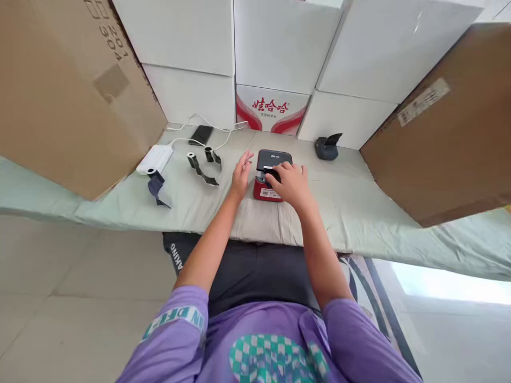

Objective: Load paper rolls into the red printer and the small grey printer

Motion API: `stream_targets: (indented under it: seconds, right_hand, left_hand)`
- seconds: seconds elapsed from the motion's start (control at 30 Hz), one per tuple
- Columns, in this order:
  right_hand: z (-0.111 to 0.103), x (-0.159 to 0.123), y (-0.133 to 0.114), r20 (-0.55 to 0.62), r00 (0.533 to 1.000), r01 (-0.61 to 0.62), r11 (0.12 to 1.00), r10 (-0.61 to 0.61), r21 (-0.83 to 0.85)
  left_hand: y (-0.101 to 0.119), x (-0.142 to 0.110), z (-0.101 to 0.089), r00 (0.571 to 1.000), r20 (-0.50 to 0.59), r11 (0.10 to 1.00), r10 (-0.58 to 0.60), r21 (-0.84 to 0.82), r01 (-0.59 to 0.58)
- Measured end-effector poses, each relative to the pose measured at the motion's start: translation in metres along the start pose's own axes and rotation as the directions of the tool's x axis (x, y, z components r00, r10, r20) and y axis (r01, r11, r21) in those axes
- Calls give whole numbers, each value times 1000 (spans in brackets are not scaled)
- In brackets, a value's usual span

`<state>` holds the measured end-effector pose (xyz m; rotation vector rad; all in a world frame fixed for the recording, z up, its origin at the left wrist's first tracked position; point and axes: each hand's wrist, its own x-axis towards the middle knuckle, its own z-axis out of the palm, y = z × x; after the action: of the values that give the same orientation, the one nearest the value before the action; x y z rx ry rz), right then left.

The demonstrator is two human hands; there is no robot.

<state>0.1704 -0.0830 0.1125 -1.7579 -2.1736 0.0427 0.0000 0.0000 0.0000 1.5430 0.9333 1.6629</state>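
A small boxy device with a dark lid and red body (273, 158), which looks like a label printer, sits on the cloth in front of me. My right hand (291, 183) covers its right front part, its fingers closed on a black piece (272, 173) with a white edge at the device's front. Whether that piece is loose or attached I cannot tell. To the left of the device, my left hand (241, 175) is open, fingers stretched forward, apart from it. Partly unwound black ribbon rolls (193, 159), (209, 154) lie farther left.
Another dark ribbon roll (155, 181) lies near a white power strip (155, 159) with a white cable. A black flat object (200, 134) rests behind. A dark holder (326, 149) stands at right. White boxes (271, 48) line the back; cardboard boxes (72, 96) (447, 127) flank both sides.
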Motion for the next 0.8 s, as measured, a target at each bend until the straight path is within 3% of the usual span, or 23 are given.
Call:
stream_targets:
  seconds: [0.33, 0.8]
  right_hand:
    - [8, -5, 4, -40, 999, 19, 1000, -18, 22]
    - [5, -5, 2, -9, 1000, 28, 999, -28, -28]
  left_hand:
    - [5, -4, 3, 993, 78, 993, 87, 67, -93]
    - [9, -8, 1, 998, 61, 998, 29, 53, -33]
